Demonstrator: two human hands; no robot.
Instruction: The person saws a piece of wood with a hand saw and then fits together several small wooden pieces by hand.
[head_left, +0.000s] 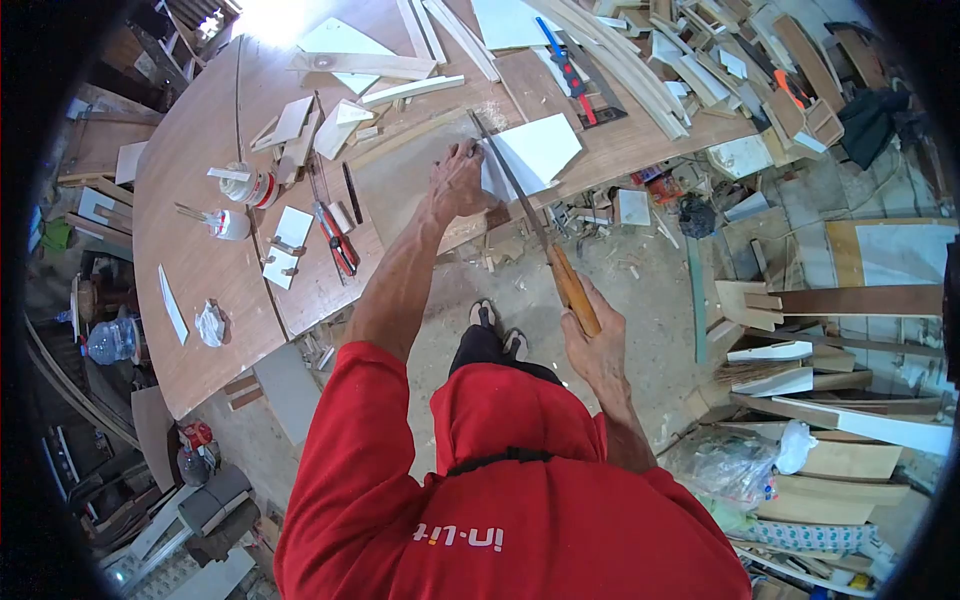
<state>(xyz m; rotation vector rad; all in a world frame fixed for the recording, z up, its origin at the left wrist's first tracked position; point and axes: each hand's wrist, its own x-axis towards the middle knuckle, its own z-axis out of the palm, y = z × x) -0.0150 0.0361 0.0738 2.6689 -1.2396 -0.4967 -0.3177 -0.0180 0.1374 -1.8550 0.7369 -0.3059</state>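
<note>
In my right hand [597,338] is a handsaw, its wooden handle [572,290] enclosed by my fingers. The narrow dark saw blade [515,185] runs up and left across a white panel [540,152] at the table's near edge. My left hand [458,180] is bent over the panel's left end, close beside the blade, with the fingers curled and pressing down. Under that hand lies a flat greyish board [395,185]. Whether the blade has cut into the panel is too fine to see.
The wooden table [200,270] carries a red utility knife [337,240], a glue jar [248,186], a white pot with brushes [228,224] and offcuts. A blue-and-red tool [566,72] lies beyond the panel. Wood scraps [700,70] pile at right; strips [830,375] stack on the floor.
</note>
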